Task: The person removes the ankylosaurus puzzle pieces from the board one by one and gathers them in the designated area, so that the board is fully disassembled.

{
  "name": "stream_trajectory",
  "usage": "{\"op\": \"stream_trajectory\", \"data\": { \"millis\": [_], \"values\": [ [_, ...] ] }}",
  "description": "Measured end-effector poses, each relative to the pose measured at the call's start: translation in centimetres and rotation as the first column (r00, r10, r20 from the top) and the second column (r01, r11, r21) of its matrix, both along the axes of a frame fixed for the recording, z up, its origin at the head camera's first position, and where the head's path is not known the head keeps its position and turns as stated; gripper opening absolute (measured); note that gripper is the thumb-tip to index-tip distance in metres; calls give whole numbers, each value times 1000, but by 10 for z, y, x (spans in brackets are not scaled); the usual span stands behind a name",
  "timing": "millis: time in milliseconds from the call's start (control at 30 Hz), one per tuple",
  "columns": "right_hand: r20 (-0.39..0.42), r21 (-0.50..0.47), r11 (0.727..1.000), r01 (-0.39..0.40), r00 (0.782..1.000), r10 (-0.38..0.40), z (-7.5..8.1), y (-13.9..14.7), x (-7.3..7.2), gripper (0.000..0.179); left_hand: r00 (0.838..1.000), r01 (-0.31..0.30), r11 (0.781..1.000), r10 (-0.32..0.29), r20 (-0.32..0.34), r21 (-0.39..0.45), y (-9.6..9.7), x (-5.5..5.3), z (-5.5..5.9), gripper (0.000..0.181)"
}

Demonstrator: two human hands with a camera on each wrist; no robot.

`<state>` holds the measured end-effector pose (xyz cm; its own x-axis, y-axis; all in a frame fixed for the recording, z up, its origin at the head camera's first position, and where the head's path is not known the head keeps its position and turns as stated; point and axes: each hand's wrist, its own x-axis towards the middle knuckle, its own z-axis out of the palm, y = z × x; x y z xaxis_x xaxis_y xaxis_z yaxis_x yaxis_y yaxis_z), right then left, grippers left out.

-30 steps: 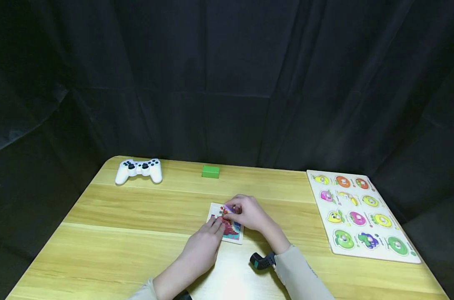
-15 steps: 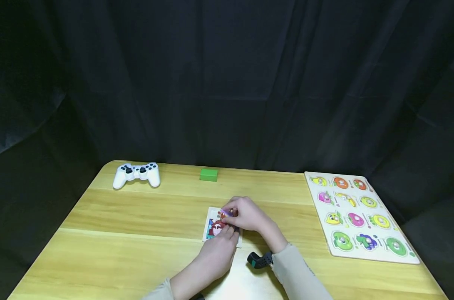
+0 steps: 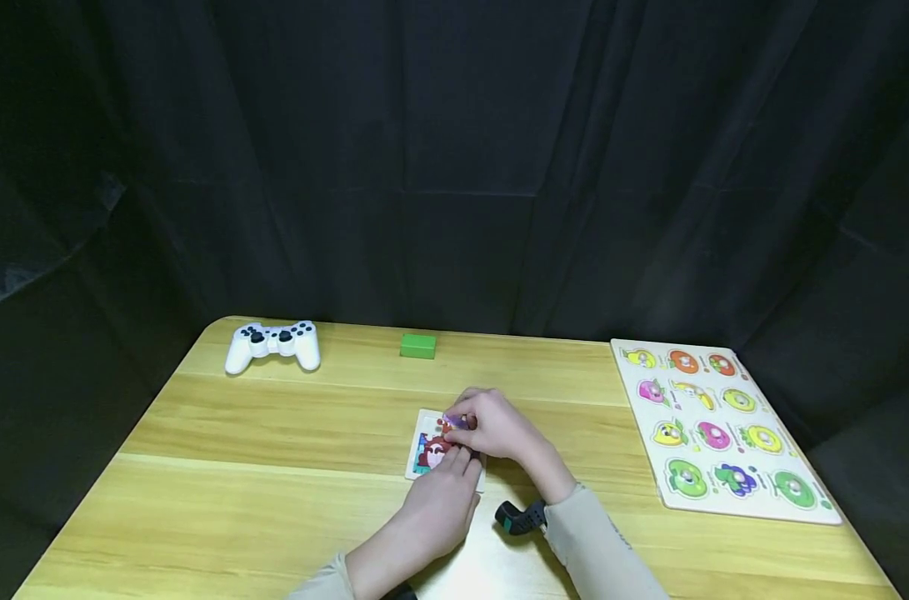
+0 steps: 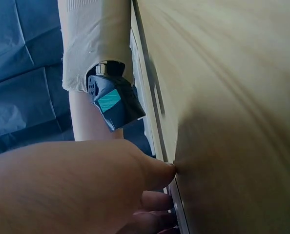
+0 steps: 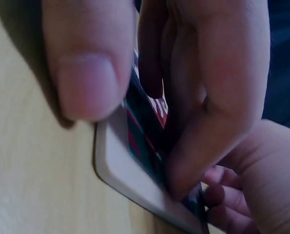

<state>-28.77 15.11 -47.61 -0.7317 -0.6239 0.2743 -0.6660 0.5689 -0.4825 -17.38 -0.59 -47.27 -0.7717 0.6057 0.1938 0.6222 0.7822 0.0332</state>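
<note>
A small picture puzzle in a pale frame (image 3: 415,462) lies mid-table, showing a red-haired figure. My left hand (image 3: 442,504) rests over its near right part, fingers on the picture. In the right wrist view, the left thumb (image 5: 89,87) is at the frame's edge and a bent finger touches the picture. My right hand (image 3: 495,429) is over the far right corner, thumb and forefinger pinching a purple puzzle piece (image 3: 456,421). The two hands cover much of the puzzle's right side.
A white game controller (image 3: 274,346) lies at the back left, with a green block (image 3: 418,346) to its right. On the right lies a fruit peg board (image 3: 724,433). A black wrist device (image 3: 520,518) sits below the right wrist. Dark curtains (image 3: 454,167) hang behind the table.
My left hand has moved right across the puzzle, baring the red-haired figure on its left side. My right hand stays at the far right corner with the purple piece.
</note>
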Motion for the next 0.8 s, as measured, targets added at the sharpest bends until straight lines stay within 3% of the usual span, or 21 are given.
{"op": "stream_trajectory", "data": {
  "millis": [133,467,800],
  "values": [
    [-24,24,999,-31,999,31,0,0,-1,20,1000,-4,1000,3,-19,-15,0,0,-1,39],
    [29,-32,996,86,996,-85,-8,1,0,22,1000,-10,1000,10,-1,-9,0,1,-1,32],
    [44,-3,995,101,994,-101,-4,-1,-1,24,1000,3,998,-3,3,64,-2,-1,-2,34]
  ]
}}
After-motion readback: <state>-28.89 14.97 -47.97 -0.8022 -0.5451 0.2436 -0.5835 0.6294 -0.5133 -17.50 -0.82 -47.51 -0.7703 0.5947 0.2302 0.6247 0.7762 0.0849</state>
